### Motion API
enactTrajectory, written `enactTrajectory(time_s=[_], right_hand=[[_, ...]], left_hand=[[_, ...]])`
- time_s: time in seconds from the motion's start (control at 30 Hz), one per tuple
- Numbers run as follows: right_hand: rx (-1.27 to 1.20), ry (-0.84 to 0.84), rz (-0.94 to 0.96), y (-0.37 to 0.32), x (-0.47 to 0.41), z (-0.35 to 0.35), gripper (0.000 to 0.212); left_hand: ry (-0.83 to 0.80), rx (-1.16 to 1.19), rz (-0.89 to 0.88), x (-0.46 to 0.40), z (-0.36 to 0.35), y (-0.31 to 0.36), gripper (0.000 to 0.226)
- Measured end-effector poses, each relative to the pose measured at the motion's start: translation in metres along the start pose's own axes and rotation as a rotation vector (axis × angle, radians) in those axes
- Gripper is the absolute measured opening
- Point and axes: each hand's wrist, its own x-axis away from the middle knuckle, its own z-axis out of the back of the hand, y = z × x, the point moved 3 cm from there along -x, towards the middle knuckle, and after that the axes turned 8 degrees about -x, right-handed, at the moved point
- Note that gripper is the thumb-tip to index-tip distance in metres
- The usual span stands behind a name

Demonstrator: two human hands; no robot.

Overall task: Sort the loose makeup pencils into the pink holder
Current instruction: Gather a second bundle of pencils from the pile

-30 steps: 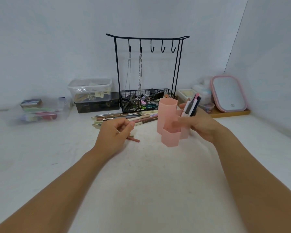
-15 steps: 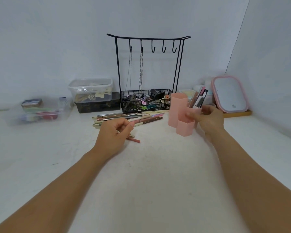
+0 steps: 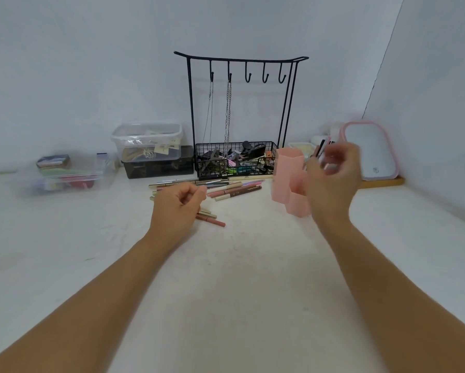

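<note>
The pink holder (image 3: 287, 170), made of hexagonal tubes, stands on the white table to the right of centre. Several pencils (image 3: 321, 148) stick out of its rear tube, partly hidden by my right hand (image 3: 333, 184). That hand is blurred, just right of and in front of the holder, with its fingers apart and nothing in them. A pile of loose makeup pencils (image 3: 234, 189) lies in front of the wire basket. My left hand (image 3: 176, 208) hovers over the pile's near left end, fingers curled with nothing visible in them. One reddish pencil (image 3: 215, 222) lies just beside it.
A black wire rack with hooks (image 3: 239, 60) and a cluttered basket (image 3: 234, 160) stands behind the pencils. A clear tub (image 3: 148, 141) on a dark box (image 3: 158, 168) and a clear case (image 3: 70, 176) sit at the left. A pink-framed mirror (image 3: 371, 152) leans at the right wall.
My right hand carried the pink holder to the right, set it on the table and let go. My left hand has barely moved.
</note>
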Motion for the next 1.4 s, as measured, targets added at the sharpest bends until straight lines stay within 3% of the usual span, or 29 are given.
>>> enactTrajectory(time_s=[0.07, 0.13, 0.2, 0.27, 0.37, 0.5, 0.57, 0.67, 0.87, 1.07, 1.17, 1.33, 1.4], right_hand=[[0.01, -0.351, 0.056, -0.002, 0.032, -0.025, 0.015], [0.16, -0.693, 0.046, 0.015, 0.066, -0.049, 0.019], [0.343, -0.891, 0.097, 0.036, 0.083, -0.066, 0.03], [0.459, -0.98, 0.138, 0.047, 0.08, -0.079, 0.035], [0.569, -0.979, 0.148, 0.056, 0.064, -0.094, 0.032], [0.589, -0.94, 0.101, 0.064, 0.057, -0.113, 0.011], [0.589, -0.943, 0.113, 0.068, 0.058, -0.118, 0.013], [0.602, -1.015, 0.135, 0.068, 0.058, -0.125, 0.018], [0.627, -1.273, 0.133, 0.055, 0.044, -0.144, 0.007], [0.605, -1.349, 0.118, 0.047, 0.036, -0.144, 0.008], [0.423, -1.226, 0.068, 0.016, 0.028, -0.145, 0.007], [-0.25, -1.222, -0.411, -0.032, 0.045, -0.152, 0.005], [-0.356, -1.213, -0.502, -0.031, 0.053, -0.156, 0.006]], left_hand=[[0.044, -0.006, 0.047, -0.002, 0.002, -0.003, 0.029], [0.077, 0.007, 0.094, -0.003, 0.005, -0.005, 0.028], [0.099, 0.026, 0.143, -0.005, 0.01, -0.008, 0.025], [0.128, 0.057, 0.182, -0.007, 0.014, -0.012, 0.024], [0.158, 0.121, 0.243, -0.011, 0.018, -0.019, 0.023], [0.149, 0.168, 0.299, -0.015, 0.019, -0.03, 0.022], [0.121, 0.156, 0.278, -0.017, 0.016, -0.028, 0.022], [0.085, 0.117, 0.246, -0.017, 0.012, -0.026, 0.02], [0.075, 0.095, 0.23, -0.018, 0.012, -0.029, 0.014], [0.081, 0.138, 0.257, -0.019, 0.01, -0.032, 0.006], [0.027, 0.243, 0.275, -0.016, 0.009, -0.027, 0.008], [-0.098, 0.428, 0.225, -0.009, 0.006, -0.009, 0.015], [-0.114, 0.433, 0.228, -0.008, 0.006, -0.007, 0.009]])
